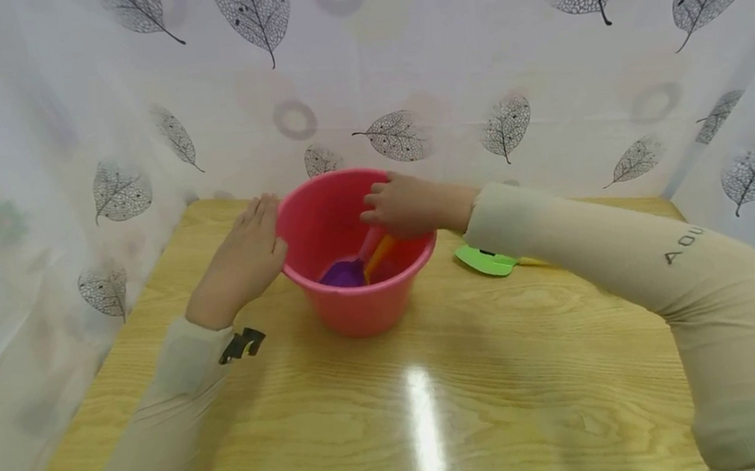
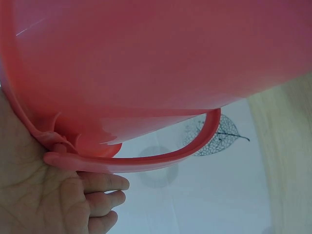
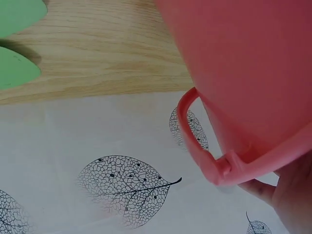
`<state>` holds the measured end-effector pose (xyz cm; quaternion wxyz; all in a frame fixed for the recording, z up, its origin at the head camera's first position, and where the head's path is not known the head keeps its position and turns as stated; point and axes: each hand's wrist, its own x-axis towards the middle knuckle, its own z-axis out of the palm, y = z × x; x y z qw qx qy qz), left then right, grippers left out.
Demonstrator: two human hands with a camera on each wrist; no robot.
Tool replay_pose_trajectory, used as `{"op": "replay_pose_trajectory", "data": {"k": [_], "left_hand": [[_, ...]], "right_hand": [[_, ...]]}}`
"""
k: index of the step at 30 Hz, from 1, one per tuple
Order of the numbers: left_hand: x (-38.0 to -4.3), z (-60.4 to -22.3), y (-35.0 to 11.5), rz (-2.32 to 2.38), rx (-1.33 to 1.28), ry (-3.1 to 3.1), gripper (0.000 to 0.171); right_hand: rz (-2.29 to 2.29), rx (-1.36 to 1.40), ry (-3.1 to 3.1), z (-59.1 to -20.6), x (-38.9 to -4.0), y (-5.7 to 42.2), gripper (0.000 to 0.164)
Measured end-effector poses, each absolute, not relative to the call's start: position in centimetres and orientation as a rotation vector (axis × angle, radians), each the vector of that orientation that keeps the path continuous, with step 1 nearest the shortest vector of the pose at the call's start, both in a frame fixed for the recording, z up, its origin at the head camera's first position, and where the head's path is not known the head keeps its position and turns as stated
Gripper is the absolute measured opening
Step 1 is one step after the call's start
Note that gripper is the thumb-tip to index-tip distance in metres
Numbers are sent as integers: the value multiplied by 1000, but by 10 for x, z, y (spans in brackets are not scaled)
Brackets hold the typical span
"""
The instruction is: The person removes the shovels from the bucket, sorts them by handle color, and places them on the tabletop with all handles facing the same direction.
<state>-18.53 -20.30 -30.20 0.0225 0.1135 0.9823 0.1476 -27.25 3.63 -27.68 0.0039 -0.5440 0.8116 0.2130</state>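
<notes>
Our left hand (image 1: pixel 239 260), fingers straight, touches the bucket (image 1: pixel 361 308), likely steadying it; whether our right hand (image 1: pixel 405 204) pinches anything, we cannot tell.

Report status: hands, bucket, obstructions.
Left hand at red bucket's rim; right hand over its right rim, grip unclear. Bucket upright, purple scoop inside. Green tool apart, right.
</notes>
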Motion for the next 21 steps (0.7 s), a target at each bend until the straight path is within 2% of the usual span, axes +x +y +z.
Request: {"op": "replay_pose_trajectory", "data": {"k": [13, 21], "left_hand": [[-184, -301, -202, 465, 352, 3044, 63], [-185, -302, -203, 472, 364, 3048, 63]], "right_hand": [[719, -1702, 2502, -294, -281, 26, 21], [691, -1744, 2490, -296, -279, 23, 25]]}}
